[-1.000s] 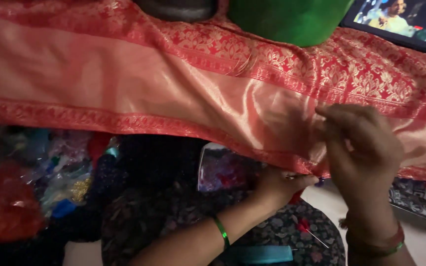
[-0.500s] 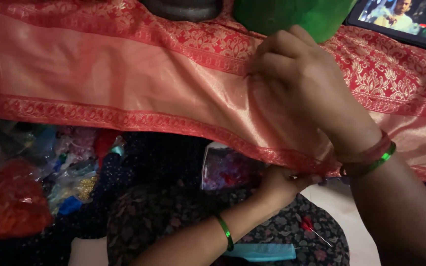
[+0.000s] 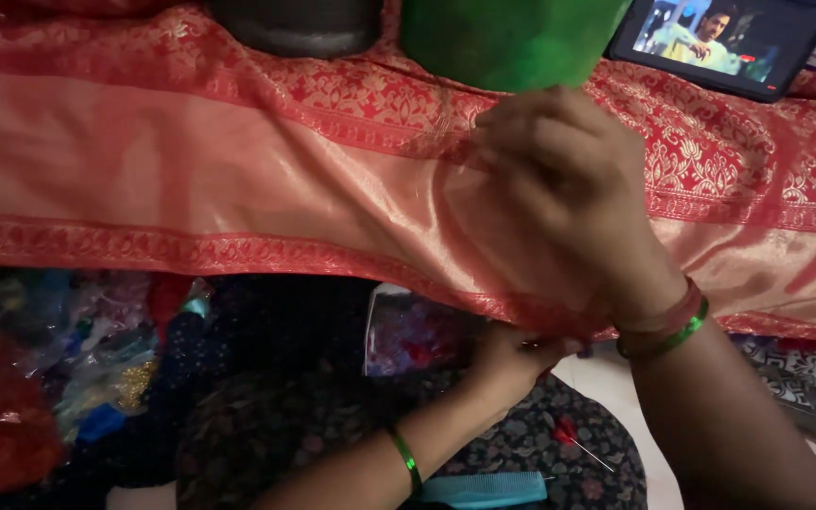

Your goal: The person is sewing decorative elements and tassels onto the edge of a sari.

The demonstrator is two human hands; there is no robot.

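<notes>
A long orange-pink silk cloth (image 3: 238,179) with a red and gold woven border lies stretched across the view. My right hand (image 3: 569,189) is raised over its upper border, fingers closed in a pinch; what it pinches is too small to see. My left hand (image 3: 507,354) reaches up from below and grips the lower red edge of the cloth. Both wrists wear green bangles. A red-headed pin (image 3: 573,439) lies on the dark floral fabric (image 3: 332,425) under my arms.
A green container (image 3: 507,38) and a dark round pot (image 3: 295,24) stand on the cloth at the top. A tablet (image 3: 720,42) showing a video lies at the top right. Colourful bags (image 3: 68,368) sit at the lower left, a teal comb (image 3: 484,488) at the bottom.
My right hand has risen from the cloth's lower edge to its upper border. The left hand has stayed at the lower edge.
</notes>
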